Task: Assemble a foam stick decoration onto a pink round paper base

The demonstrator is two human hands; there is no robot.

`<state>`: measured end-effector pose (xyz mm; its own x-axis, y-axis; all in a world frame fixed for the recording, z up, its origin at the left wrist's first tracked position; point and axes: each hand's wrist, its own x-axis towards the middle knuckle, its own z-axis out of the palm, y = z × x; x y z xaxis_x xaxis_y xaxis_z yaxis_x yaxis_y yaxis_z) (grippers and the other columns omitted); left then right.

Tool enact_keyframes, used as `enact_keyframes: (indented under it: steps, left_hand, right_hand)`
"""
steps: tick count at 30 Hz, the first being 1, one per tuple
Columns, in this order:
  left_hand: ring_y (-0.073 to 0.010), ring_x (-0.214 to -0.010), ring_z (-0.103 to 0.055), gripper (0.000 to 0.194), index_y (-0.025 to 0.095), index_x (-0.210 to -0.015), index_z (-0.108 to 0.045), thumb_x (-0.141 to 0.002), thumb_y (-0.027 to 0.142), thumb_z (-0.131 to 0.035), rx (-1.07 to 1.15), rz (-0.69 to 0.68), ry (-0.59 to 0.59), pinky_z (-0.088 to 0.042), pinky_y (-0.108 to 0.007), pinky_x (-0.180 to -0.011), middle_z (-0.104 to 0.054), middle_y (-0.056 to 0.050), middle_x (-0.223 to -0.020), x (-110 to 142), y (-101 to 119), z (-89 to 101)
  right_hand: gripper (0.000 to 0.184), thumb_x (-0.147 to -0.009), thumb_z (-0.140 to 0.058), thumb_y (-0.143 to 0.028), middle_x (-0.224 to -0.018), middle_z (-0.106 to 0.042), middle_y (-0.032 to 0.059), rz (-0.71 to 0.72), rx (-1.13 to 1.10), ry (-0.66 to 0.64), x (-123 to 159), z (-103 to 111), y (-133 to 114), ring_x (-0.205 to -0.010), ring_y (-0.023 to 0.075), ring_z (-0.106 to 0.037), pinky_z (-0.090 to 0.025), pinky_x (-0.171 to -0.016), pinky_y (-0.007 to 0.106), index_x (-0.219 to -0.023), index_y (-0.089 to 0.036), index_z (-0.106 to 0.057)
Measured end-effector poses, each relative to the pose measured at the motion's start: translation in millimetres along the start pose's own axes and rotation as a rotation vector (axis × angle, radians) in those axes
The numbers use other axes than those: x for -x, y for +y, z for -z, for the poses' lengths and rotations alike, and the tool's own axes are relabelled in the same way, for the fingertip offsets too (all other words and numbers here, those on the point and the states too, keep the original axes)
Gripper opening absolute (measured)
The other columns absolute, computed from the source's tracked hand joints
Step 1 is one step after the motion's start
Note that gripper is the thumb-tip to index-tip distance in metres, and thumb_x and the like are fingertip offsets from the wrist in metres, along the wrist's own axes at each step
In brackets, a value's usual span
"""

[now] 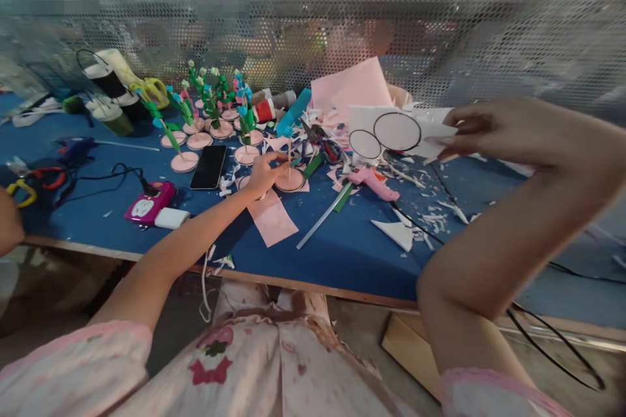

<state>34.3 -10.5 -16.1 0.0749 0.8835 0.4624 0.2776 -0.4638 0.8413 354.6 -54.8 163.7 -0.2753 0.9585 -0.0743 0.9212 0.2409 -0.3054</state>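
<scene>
My left hand point(267, 176) is closed, its fingertips pinched at a short upright stick point(289, 159). The stick stands on a round pink disc point(291, 181) with a dark rim. Under that hand lies a cut strip of pink paper point(274, 218). My right hand point(476, 130) is raised over the right side of the table and grips the edge of a white paper sheet point(362, 118). Two black circle outlines show on the sheet, one larger than the other. Below it rests a pink glue gun point(374, 184) with a clear glue stick point(323, 216) nearby.
Several small green paper plants point(210, 107) stand on pink discs at the back left. A black phone point(208, 167), a magenta power bank point(151, 203) and scissors point(325, 143) lie about. White paper scraps point(435, 218) litter the right. A perforated metal screen point(274, 6) stands behind.
</scene>
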Motion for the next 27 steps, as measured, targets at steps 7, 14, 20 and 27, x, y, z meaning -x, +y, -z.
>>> enact_keyframes:
  steps: [7,14,20,27]
  left_hand:
    - [-0.0185,-0.075,-0.065,0.02,0.017,-0.072,-0.067,-0.072,0.037,-0.067,0.059,0.005,-0.015,-0.052,-0.03,-0.069,-0.07,-0.006,-0.077,0.4,-4.7,-0.5]
    - [-0.0197,-0.077,-0.065,0.017,0.017,-0.072,-0.068,-0.068,0.033,-0.07,0.066,0.029,0.019,-0.053,-0.031,-0.069,-0.07,-0.006,-0.078,0.2,-6.2,-1.9]
    - [-0.0194,-0.075,-0.065,0.018,0.017,-0.075,-0.07,-0.069,0.034,-0.069,0.062,0.038,-0.001,-0.053,-0.031,-0.068,-0.071,-0.006,-0.078,1.4,-2.8,-1.3]
    - [-0.0198,-0.078,-0.065,0.017,0.017,-0.073,-0.07,-0.069,0.034,-0.069,0.05,0.069,0.01,-0.053,-0.031,-0.07,-0.071,-0.007,-0.078,0.4,-2.5,-1.9]
  right_hand:
    - [0.057,-0.06,-0.055,-0.071,-0.087,-0.068,0.0103,0.029,-0.042,-0.199,-4.6,-1.0,-2.4,-0.091,0.0302,-0.061,-0.05,-0.079,0.042,-0.088,-0.022,-0.06]
    - [0.06,-0.055,-0.052,-0.078,-0.089,-0.07,0.0088,0.047,0.03,-0.132,5.4,0.6,-18.2,-0.094,0.0331,-0.061,-0.049,-0.08,0.045,-0.081,-0.024,-0.058]
    - [0.062,-0.055,-0.051,-0.078,-0.08,-0.069,0.0075,-0.038,-0.05,-0.189,9.3,-4.1,-27.6,-0.079,0.0298,-0.066,-0.05,-0.077,0.046,-0.081,-0.023,-0.055]
    - [0.049,-0.062,-0.06,-0.066,-0.075,-0.068,0.0082,-0.123,-0.063,-0.207,4.8,-1.9,-14.5,-0.074,0.0285,-0.066,-0.054,-0.069,0.042,-0.085,-0.023,-0.058]
